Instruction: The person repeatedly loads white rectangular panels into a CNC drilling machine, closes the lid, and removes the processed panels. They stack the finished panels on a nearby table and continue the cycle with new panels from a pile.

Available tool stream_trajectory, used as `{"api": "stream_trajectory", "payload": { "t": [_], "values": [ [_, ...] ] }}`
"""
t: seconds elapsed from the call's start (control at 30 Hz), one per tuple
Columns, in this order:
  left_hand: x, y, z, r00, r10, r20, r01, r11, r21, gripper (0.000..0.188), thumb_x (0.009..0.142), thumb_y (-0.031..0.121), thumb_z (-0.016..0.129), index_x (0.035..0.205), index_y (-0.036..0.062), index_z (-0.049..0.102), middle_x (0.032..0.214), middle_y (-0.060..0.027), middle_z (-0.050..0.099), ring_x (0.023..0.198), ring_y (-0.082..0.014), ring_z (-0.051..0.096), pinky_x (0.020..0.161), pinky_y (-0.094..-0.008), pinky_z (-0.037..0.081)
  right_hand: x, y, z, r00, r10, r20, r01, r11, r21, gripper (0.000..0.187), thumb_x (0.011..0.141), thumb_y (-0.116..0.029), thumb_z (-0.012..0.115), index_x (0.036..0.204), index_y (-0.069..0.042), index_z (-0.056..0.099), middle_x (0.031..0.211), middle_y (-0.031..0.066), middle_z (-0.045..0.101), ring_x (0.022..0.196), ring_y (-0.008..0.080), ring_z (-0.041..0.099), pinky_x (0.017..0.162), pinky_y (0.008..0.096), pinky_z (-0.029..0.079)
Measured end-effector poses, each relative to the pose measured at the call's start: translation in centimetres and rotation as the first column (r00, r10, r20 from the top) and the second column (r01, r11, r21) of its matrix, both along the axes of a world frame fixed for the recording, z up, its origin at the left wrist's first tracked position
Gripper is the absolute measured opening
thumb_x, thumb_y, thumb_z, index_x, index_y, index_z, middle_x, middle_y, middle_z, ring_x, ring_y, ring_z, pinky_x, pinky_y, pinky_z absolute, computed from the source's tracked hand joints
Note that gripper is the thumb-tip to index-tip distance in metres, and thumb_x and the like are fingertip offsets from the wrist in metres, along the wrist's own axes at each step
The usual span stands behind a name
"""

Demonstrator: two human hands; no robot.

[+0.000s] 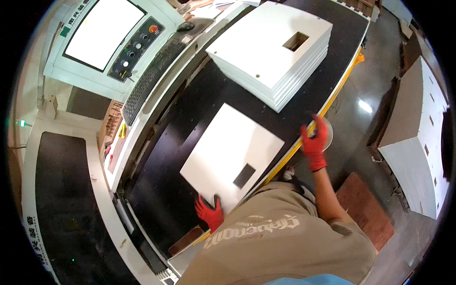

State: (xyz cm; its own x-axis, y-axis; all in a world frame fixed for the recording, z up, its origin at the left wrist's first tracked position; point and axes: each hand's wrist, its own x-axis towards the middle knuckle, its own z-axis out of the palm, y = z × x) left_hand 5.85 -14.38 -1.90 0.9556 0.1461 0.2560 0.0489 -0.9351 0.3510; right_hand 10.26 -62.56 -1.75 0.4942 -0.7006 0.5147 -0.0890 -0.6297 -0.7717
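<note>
A white rectangular panel (228, 147) with one rectangular cutout lies flat on the black table (161, 185) in front of me. At its near left edge is my left hand (210, 214), in a red glove with dark fingertips. Its thumb and fingers are apart, and it seems to touch the panel's edge without gripping it. My right hand (315, 145), also red-gloved, is over the table's yellow front edge, away from the panel. Slightly blurred, its fingers are spread and curved, with nothing seen in them.
Farther back on the table stands a stack of white panels (270, 47) with a similar cutout. To the left are a machine console (130, 50), a keyboard (154, 76) and a mouse (185, 26). Another stack of white panels (413, 152) stands on the right. A brown board (365, 209) lies below.
</note>
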Motion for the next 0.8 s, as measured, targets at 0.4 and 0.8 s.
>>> {"api": "stream_trajectory", "payload": {
  "t": [0.4, 0.8],
  "values": [
    [-4.3, -0.3, 4.9, 0.970, -0.060, -0.237, -0.032, 0.931, -0.364, 0.077, 0.089, 0.045, 0.076, 0.149, 0.0035, 0.050, 0.141, -0.0209, 0.058, 0.125, -0.0394, 0.055, 0.106, -0.0529, 0.044, 0.8, 13.2, 5.2, 0.383, 0.665, -0.641, -0.910, 0.392, -0.137, 0.093, 0.077, -0.066, 0.078, 0.153, -0.019, 0.052, 0.162, 0.0212, 0.041, 0.141, 0.0637, 0.034, 0.115, 0.0755, 0.026],
    [-0.3, -9.9, 25.9, 0.954, -0.179, 0.240, 0.295, 0.684, -0.667, 0.070, 0.094, 0.040, 0.070, 0.148, 0.0007, 0.050, 0.133, -0.0133, 0.063, 0.117, -0.0251, 0.062, 0.099, -0.0415, 0.050, 3.5, 13.3, 10.7, 0.495, 0.739, -0.457, -0.856, 0.324, -0.404, 0.073, 0.077, -0.029, 0.084, 0.141, -0.007, 0.058, 0.140, 0.0215, 0.059, 0.122, 0.0356, 0.061, 0.093, 0.0481, 0.055]
  ]
}}
